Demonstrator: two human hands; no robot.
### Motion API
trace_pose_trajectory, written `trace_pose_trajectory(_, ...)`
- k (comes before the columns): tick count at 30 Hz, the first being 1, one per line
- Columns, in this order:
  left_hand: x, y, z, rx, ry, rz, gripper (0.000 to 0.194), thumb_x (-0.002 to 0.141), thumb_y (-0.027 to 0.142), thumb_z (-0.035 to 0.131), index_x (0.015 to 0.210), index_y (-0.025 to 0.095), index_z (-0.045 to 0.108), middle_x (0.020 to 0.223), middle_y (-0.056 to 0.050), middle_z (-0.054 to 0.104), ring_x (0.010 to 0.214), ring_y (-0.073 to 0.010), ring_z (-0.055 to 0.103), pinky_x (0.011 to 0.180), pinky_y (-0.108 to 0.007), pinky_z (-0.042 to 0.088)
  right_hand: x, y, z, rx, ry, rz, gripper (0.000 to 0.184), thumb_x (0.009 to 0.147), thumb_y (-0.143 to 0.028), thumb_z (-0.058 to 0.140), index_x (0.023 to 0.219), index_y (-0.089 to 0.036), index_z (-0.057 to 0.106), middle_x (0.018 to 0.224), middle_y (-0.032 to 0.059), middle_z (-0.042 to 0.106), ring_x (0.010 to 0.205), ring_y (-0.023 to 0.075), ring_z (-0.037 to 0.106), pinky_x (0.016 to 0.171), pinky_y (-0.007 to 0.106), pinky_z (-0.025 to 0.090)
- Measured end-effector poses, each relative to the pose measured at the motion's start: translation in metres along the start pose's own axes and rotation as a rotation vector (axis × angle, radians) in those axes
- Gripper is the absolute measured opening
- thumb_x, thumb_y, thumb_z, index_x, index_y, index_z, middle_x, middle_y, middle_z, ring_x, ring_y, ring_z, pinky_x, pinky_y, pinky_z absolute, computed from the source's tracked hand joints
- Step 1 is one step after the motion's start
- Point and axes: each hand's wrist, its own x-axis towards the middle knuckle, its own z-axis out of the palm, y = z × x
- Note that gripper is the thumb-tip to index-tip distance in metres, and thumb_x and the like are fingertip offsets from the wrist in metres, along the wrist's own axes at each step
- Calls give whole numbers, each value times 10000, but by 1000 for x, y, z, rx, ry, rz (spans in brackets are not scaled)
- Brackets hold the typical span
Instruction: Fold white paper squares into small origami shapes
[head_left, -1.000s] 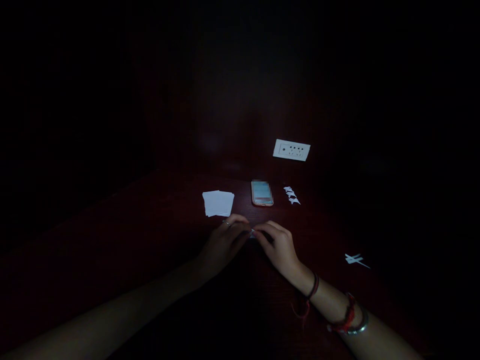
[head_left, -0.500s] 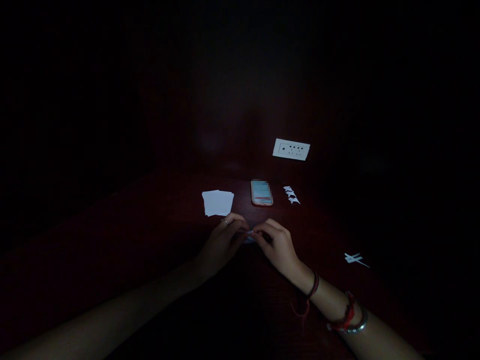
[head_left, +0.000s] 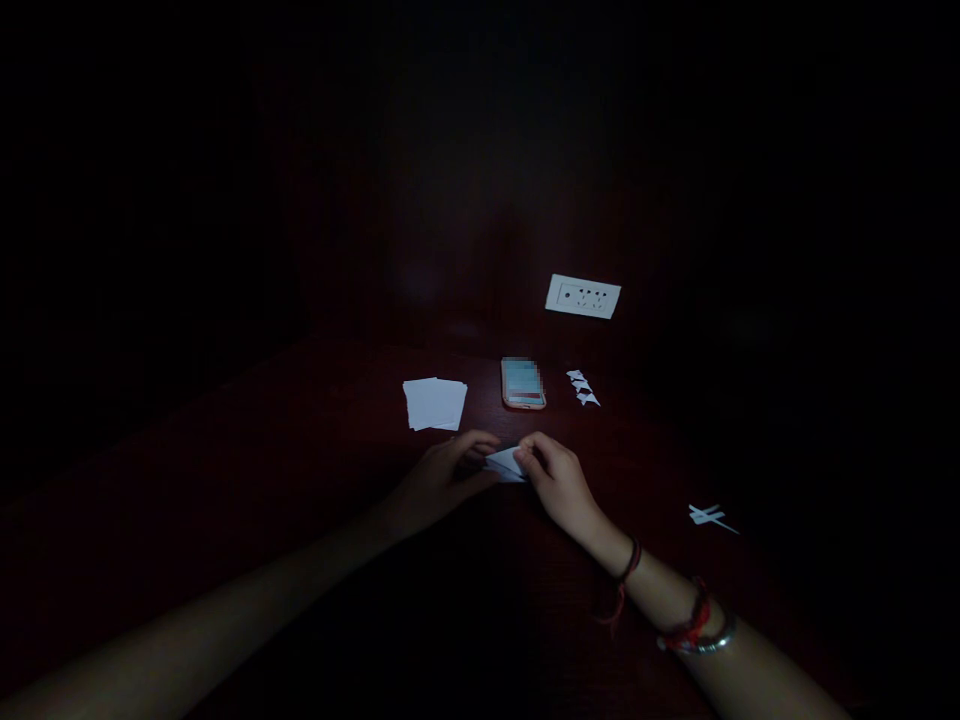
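The scene is very dark. On a dark red table (head_left: 300, 470) my left hand (head_left: 442, 478) and my right hand (head_left: 559, 482) meet over a small folded white paper piece (head_left: 505, 464). Fingers of both hands are curled and pinch its edges, left hand on its left side, right hand on its right. The paper rests at or just above the tabletop. My right wrist carries red threads and a metal bangle (head_left: 694, 632).
A stack of white paper squares (head_left: 434, 403) lies behind my left hand. A phone (head_left: 523, 383) with a lit screen lies behind the hands. Small folded paper pieces (head_left: 583, 388) lie right of it, paper strips (head_left: 710, 517) at far right. A white wall socket (head_left: 583, 297) sits behind.
More of the white paper now shows between my hands, which have shifted slightly apart and turned; earlier it was almost hidden under the fingertips.
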Motion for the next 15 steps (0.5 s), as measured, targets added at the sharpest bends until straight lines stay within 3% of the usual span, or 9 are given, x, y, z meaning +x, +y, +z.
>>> trace_pose_trajectory(2, -1, -2, 0, -61, -54, -27, 378, 733, 260, 556, 1085, 224, 423, 999, -24, 543, 859, -151, 546, 723, -272, 450, 0, 4, 1, 23, -16, 57, 131, 785, -221, 431, 699, -154, 503, 631, -12, 497, 592, 98, 462, 544, 187, 346)
trace_pose_trajectory(5, -1, -7, 0, -96, -77, -103, 340, 768, 247, 495, 1092, 224, 395, 906, -11, 569, 742, -133, 574, 651, -259, 457, 0, 8, 3, 55, -71, 112, 107, 755, -223, 468, 791, -151, 538, 605, -20, 514, 545, 91, 464, 520, 182, 351)
trace_pose_trajectory(9, -1, -12, 1, 24, -68, -172, 295, 776, 258, 468, 1061, 217, 402, 802, 6, 578, 683, -135, 571, 582, -240, 441, 0, 11, 4, 27, -178, 126, 119, 737, -209, 492, 808, -154, 569, 583, -25, 535, 523, 80, 475, 522, 176, 358)
trace_pose_trajectory(12, -3, -14, 4, 212, -106, -105, 265, 772, 235, 466, 1033, 206, 432, 824, -4, 567, 716, -145, 552, 607, -250, 431, -2, 12, 5, -24, -220, 132, 114, 727, -193, 502, 800, -153, 580, 577, -26, 545, 513, 75, 485, 508, 170, 355)
trace_pose_trajectory(15, -4, -18, 7, 399, -99, 76, 203, 776, 183, 460, 977, 187, 486, 932, -32, 534, 844, -165, 509, 724, -292, 408, -3, 14, 5, -82, -223, 83, 126, 724, -173, 503, 823, -156, 579, 593, -27, 555, 511, 74, 490, 507, 170, 359)
